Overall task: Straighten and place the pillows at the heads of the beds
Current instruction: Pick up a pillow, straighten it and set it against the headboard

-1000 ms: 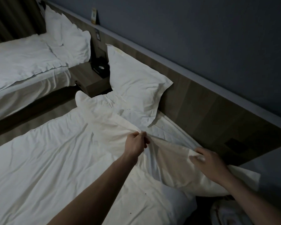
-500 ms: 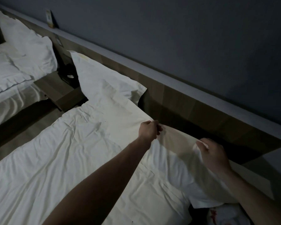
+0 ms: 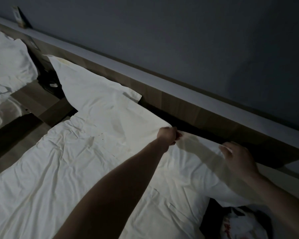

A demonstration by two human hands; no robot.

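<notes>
The pillow [image 3: 193, 163] hangs stretched between two hands at the lower right of the frame, over the bed [image 3: 59, 169] and near the headboard [image 3: 188, 107]. The left hand [image 3: 167, 137] has its fingers curled tight on the top edge. The right hand [image 3: 238, 157] pinches the edge too. A second pillow [image 3: 93, 94] leans up at centre left. Best to keep both grips firm, pull the edge flat, then set it down beside that one.

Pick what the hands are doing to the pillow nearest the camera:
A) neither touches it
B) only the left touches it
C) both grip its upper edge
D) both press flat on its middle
C: the left hand and right hand each grip the upper edge of the pillow, held up near the headboard.
</notes>
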